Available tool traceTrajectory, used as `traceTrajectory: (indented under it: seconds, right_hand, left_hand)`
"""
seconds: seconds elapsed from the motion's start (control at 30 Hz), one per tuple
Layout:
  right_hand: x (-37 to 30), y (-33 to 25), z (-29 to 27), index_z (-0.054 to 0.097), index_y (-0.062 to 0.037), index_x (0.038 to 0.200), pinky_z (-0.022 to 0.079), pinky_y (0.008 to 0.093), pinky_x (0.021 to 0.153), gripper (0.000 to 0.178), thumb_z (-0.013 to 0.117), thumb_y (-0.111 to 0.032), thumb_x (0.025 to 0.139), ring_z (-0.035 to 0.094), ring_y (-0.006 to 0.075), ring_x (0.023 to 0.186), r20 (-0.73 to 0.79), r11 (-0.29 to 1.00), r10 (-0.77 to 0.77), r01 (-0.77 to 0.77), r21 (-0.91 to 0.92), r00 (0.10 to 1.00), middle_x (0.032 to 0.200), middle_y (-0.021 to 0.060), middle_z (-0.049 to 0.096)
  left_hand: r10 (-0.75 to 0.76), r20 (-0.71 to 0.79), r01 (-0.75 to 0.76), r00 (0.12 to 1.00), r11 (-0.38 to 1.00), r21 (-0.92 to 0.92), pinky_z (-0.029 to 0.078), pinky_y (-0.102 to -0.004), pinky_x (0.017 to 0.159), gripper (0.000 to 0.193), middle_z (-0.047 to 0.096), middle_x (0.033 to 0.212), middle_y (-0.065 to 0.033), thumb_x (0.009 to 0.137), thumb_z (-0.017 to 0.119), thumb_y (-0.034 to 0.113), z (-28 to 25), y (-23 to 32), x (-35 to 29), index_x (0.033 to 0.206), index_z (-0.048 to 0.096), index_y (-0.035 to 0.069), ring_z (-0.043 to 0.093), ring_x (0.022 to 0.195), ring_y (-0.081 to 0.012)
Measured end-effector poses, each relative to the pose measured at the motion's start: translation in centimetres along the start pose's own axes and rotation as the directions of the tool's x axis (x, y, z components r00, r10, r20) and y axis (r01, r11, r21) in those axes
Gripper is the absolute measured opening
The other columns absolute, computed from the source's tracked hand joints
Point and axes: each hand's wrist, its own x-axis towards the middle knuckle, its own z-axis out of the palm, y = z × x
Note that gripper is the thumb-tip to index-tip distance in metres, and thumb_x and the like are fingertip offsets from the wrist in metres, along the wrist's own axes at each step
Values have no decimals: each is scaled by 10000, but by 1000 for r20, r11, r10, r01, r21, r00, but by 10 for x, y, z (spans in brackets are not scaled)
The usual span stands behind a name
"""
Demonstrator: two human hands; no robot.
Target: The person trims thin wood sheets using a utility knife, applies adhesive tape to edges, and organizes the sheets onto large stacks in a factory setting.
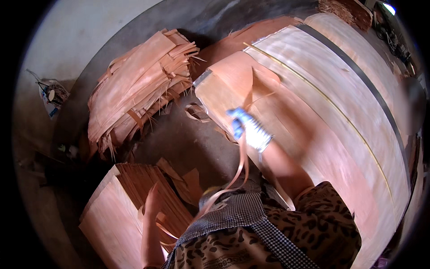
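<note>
The broad stack of wood veneer sheets (349,96) fills the space beneath and to the right of the gloved right hand (251,127); it lies flat, probably so that its top sheets are within easy reach. A smaller pile of ragged-edged veneer (139,71) stands beyond that hand, to its left, well apart from the broad stack, perhaps to leave working room between them. Nearer the body, to the left of the same grip, a veneer bundle (112,201) sits with its many sheet edges lined up, which suggests deliberate gathering. A dark band (358,67) crosses the broad stack far to the right of the glove; between the two runs a thin yellow lath (313,85), whose purpose the view does not settle. The person's left hand (152,197) reaches over the bundle, maybe steadying it, but whether its fingers are spread or gripping cannot be told. The right hand, blurred, seems closed round a narrow veneer ribbon (244,154), which hangs from below the fingers and trails back toward the checked apron (233,206); being long and limp, it probably needs only one end held. A curled veneer offcut (200,120) lies left of the glove, beside the broad stack.
</note>
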Motion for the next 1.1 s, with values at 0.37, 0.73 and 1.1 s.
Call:
traceTrajectory:
  seconds: [0.37,0.73,1.1]
  right_hand:
    - [107,19,27,447,-33,1099,418,270,745,431,607,-243,758,503,152,828,333,839,-42,214,-500,942,901,21,493]
    - [271,7,-67,532,-13,1019,377,396,856,325,536,-251,798,490,220,959,-465,391,-783,-255,-884,413,942,118,526]
    - [306,38,-67,324,-59,1271,153,517,1001,597,509,-250,736,213,351,1237,-314,-63,-863,-702,-710,396,1341,168,259]
  left_hand:
    - [743,441,155,504,425,-892,457,-198,510,218,491,651,20,844,551,240,-50,262,267,933,541,41,502,573,-55]
    - [808,452,-894,377,445,-49,455,-349,578,195,566,732,-113,814,533,226,-31,204,488,950,559,89,577,691,-264]
    - [718,680,-983,151,34,181,488,-369,631,238,592,819,-121,734,543,196,52,215,613,928,582,62,599,757,-274]
